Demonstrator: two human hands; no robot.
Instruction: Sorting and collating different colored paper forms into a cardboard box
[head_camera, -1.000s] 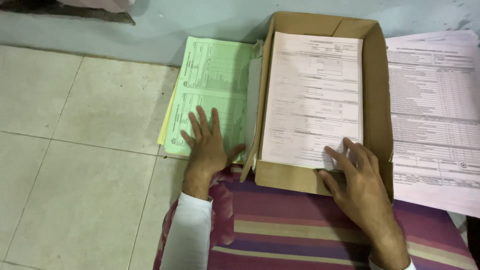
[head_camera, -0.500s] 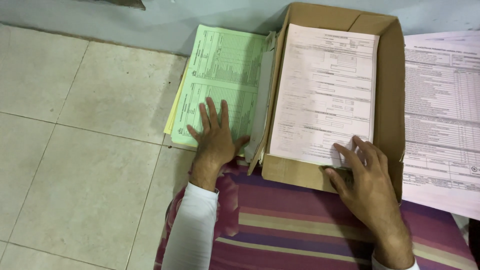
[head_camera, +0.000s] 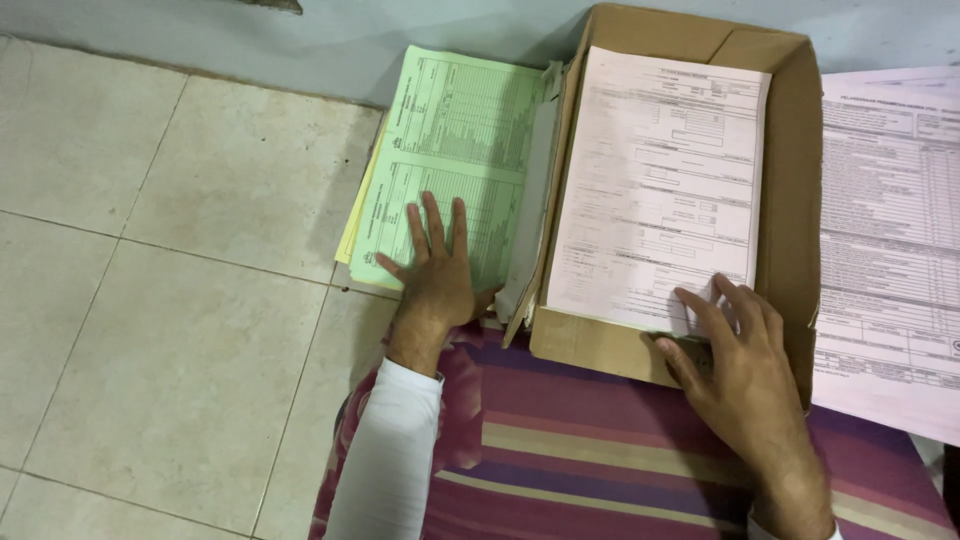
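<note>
My left hand (head_camera: 437, 268) lies flat, fingers spread, on the near end of a stack of green printed forms (head_camera: 455, 140) on the tiled floor. A brown cardboard box (head_camera: 790, 200) sits to the right of it and holds a stack of pale pink printed forms (head_camera: 660, 170). My right hand (head_camera: 735, 345) rests at the box's near edge, its fingertips on the lower right corner of the top pink sheet. Whether the fingers pinch that sheet I cannot tell.
Another pile of pink forms (head_camera: 890, 240) lies right of the box. A few yellow sheets (head_camera: 352, 215) stick out under the green stack. My lap, in striped purple cloth (head_camera: 590, 450), fills the foreground. Beige floor tiles (head_camera: 170, 300) spread to the left, a pale wall (head_camera: 330, 40) behind.
The view has shifted slightly, so the box and papers sit a little further right. Both hands stay where they were on the green stack and the pink sheet's corner.
</note>
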